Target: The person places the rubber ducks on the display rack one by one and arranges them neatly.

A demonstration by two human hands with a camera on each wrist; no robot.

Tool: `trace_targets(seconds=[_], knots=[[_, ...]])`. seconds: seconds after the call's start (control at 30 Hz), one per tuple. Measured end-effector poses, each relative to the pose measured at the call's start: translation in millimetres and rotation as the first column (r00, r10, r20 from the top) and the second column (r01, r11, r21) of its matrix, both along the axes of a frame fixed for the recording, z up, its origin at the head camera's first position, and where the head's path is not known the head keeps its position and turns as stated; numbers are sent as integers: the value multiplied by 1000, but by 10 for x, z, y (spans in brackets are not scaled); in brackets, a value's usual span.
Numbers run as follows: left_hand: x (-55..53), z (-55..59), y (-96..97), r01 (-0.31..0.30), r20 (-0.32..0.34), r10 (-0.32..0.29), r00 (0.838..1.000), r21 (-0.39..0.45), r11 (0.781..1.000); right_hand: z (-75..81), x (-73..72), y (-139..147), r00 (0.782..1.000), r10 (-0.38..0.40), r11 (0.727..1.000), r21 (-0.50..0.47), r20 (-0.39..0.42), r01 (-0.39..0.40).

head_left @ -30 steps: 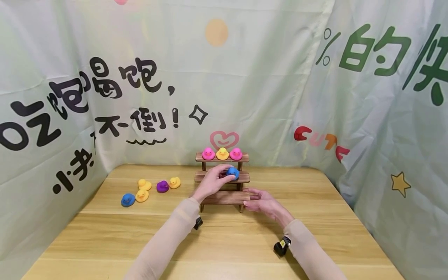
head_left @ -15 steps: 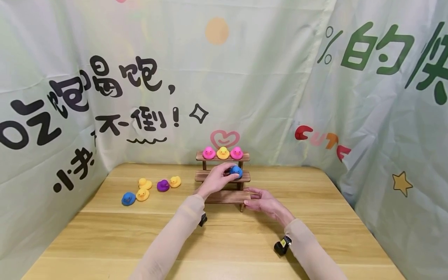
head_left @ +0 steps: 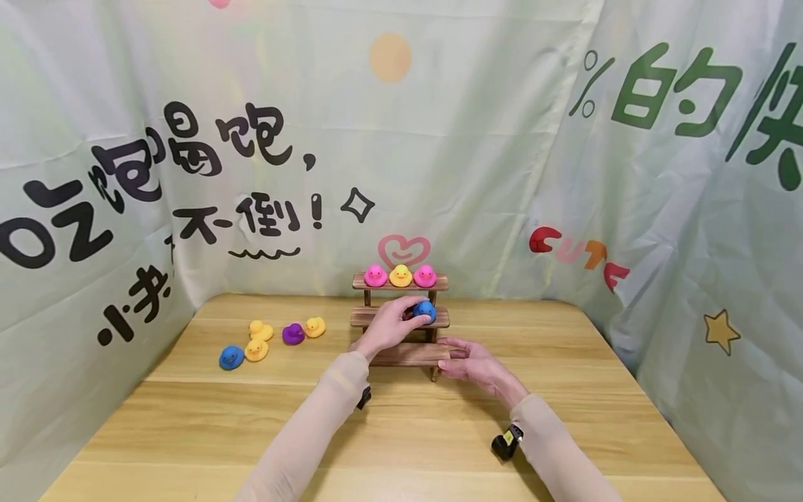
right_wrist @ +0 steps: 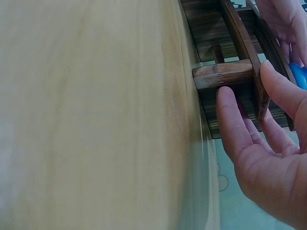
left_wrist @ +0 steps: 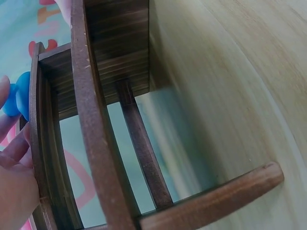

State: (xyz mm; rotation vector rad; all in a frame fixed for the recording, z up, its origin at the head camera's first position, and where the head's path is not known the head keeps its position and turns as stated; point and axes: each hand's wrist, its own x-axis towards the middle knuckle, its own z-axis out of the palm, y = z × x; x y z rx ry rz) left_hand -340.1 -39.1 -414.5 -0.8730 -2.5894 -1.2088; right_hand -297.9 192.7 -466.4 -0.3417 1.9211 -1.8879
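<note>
My left hand (head_left: 392, 324) pinches a blue rubber duck (head_left: 425, 312) at the right end of the middle tier of a three-step wooden shelf (head_left: 408, 354). In the left wrist view the blue duck (left_wrist: 21, 96) sits right at the tier's edge, fingertips around it. My right hand (head_left: 475, 366) grips the right end of the lowest tier. The right wrist view shows the thumb (right_wrist: 276, 86) along the board's edge and other fingers reaching beneath. On the top tier stand a pink duck (head_left: 375, 275), a yellow duck (head_left: 400, 275) and another pink duck (head_left: 424, 275).
On the wooden table (head_left: 426, 439), to the left, lie a blue duck (head_left: 231, 358), a purple duck (head_left: 293, 334) and several yellow ducks, one yellow duck (head_left: 315, 327) beside the purple one. A printed curtain (head_left: 464, 174) hangs behind the shelf and along both sides.
My left hand has shifted slightly right along the middle tier with the blue duck. My right hand stays at the end of the lowest tier.
</note>
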Motion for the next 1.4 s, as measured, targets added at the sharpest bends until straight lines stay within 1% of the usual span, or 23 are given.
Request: trace_targets(seconds=[0.17,0.27,0.33,0.53,0.7,0.9,1.03,1.13,1.3,1.4], knots=[[7,22,-1,10,-31,-9,999,19,1000,11,-18,9,1000,9,1000,1,-4,-9],[8,33,1,-1,-56,1,998,8,1000,18,-26,13,1000,10,1000,5,-2,-10],[5,36,5,-7,-61,7,998,-2,1000,21,-29,16,1000,4,1000,6,2,-4],[6,19,4,-7,-34,8,999,16,1000,16,-27,11,1000,2,1000,2,8,-2],[8,1,5,-10,-37,10,999,15,1000,11,-17,3,1000,-1,1000,3,9,1],[14,-7,8,-9,-22,9,1000,13,1000,12,-14,1,1000,-19,999,36,10,18],[21,-1,-4,-13,-33,12,999,-2,1000,17,-15,-4,1000,-26,999,34,16,25],[25,4,-28,-20,-32,20,999,2,1000,13,-14,-9,1000,-27,999,34,16,26],[41,4,-70,2,-13,-1,1000,43,999,6,-7,-15,999,-40,999,36,25,39],[60,-1,-93,10,-5,-9,1000,83,997,4,-7,-14,998,-53,998,36,26,52]])
